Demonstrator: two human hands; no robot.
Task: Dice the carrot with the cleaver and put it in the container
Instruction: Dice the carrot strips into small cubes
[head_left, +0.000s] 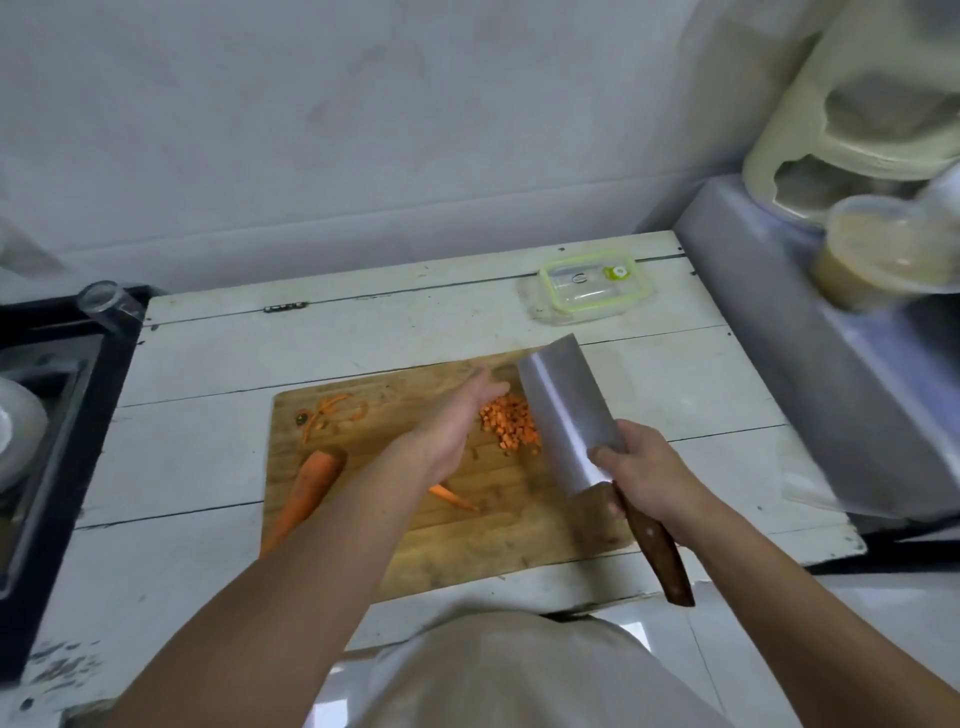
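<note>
On the worn wooden cutting board (519, 540), a pile of small orange carrot dice (509, 421) sits between the two hands. Right hand (641, 475) has its fingers wrapped round the brown wooden handle of the wide steel cleaver (566, 415), blade tilted with its edge on the board beside the dice, likely as a scoop. Left hand (457, 421) is flat, fingers straight and holding nothing, edge-on against the far side of the pile, probably to sweep it onto the blade. Left forearm reaches diagonally across the board. Uncut whole orange carrot (306, 493) lies at the board's left edge. Clear lidded container with green rim (589, 283) sits well apart on the white plank counter (208, 364), lid on.
</note>
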